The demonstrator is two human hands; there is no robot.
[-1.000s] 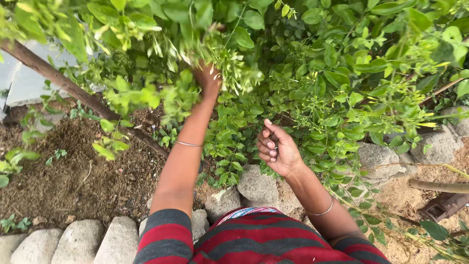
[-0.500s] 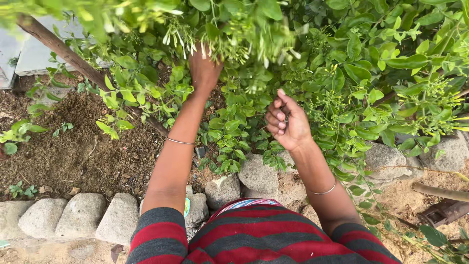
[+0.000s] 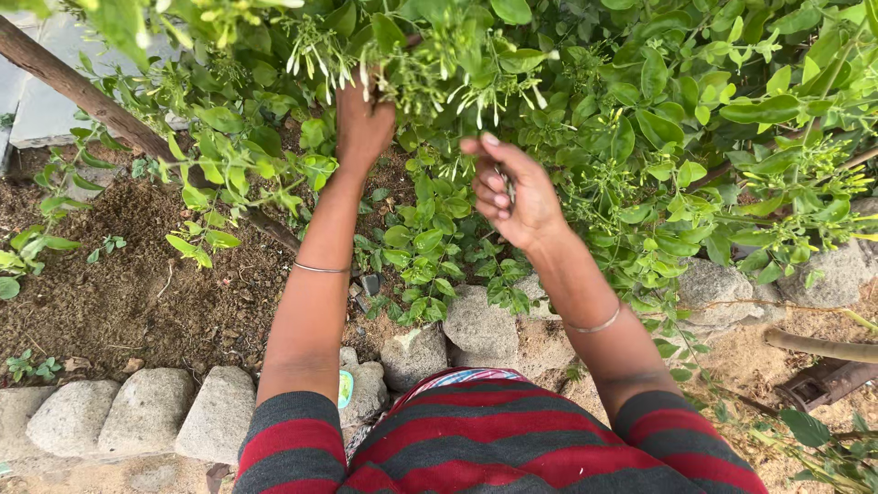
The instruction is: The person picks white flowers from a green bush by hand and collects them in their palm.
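reaching up, left hand [image 3: 363, 123] closed on a budding sprig [image 3: 402, 78] of the bush [image 3: 658, 110] | right hand [image 3: 508, 192] curled shut beside it, contents unclear | stone edging [image 3: 146, 412] below, bare soil [image 3: 137, 293] open to the left

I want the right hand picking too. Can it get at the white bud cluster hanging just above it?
Probably yes: the right hand is raised just below the bud cluster, with only loose leaves between them.

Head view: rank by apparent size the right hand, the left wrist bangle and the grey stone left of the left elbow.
1. Grey stone.
2. Right hand, though it sits nearer the camera, so true size is unsure.
3. Bangle.
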